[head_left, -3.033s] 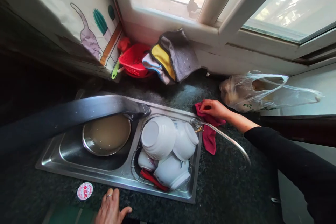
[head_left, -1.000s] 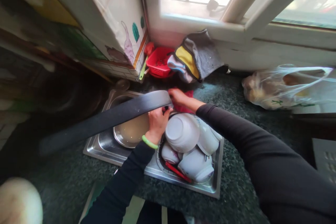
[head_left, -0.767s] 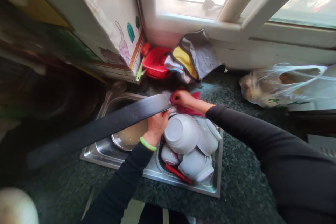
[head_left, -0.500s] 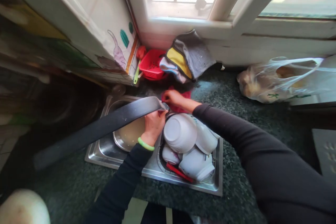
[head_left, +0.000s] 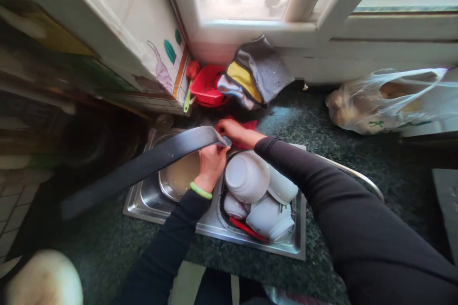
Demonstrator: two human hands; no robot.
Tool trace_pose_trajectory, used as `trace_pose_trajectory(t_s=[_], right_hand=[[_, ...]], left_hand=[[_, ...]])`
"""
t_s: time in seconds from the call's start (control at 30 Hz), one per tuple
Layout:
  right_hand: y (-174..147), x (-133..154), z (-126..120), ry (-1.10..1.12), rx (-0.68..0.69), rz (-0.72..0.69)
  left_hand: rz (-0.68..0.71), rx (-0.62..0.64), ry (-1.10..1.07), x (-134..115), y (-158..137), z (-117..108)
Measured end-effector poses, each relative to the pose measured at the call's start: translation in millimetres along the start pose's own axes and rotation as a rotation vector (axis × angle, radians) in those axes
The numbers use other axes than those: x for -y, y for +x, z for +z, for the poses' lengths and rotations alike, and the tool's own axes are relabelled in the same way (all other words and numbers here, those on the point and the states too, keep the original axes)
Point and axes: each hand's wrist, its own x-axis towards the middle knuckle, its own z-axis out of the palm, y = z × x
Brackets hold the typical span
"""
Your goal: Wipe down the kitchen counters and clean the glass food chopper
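My left hand (head_left: pixel 212 166), with a light green bangle at the wrist, is closed at the right end of a long dark grey band-shaped object (head_left: pixel 150 164). This object slants across the left sink basin (head_left: pixel 147 200), which holds a metal bowl of cloudy liquid (head_left: pixel 181 178). Just behind that end, my right hand (head_left: pixel 232 129) has its fingers curled; what they grip is hidden. A red cloth (head_left: pixel 249 134) lies under and behind my right hand. White bowls (head_left: pixel 246 176) and a red-handled utensil (head_left: pixel 248 229) fill the right basin.
At the back stand a red plastic basket (head_left: pixel 209 89) and a folded grey and yellow cloth (head_left: pixel 261 71). A clear plastic bag (head_left: pixel 379 105) lies on the dark counter to the right. A rounded pale object (head_left: pixel 45 279) is at the lower left.
Both hands stay close together at the band's end, with only a slight shift. The view has moved a little, and a thin curved rod now shows behind my right sleeve.
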Motion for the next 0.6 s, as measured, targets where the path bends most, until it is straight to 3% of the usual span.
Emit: trace_pose_trajectory(t_s=[0.17,0.37,0.47,0.6], right_hand=[[-80,-35,-31,-0.154,0.006,0.097],[-140,-42,-84,-0.520,0.226,0.505],[-163,-33,-122,-0.629,0.140,0.642],[-220,-20,-184,-0.586,-0.164,0.953]], left_hand=[[-0.049,0.049,0.004,-4,3,-4],[-0.085,0.083,-0.071,-12,3,-9],[-0.104,0.122,-0.084,-15,3,-11],[-0.136,0.155,-0.115,-17,6,-16]])
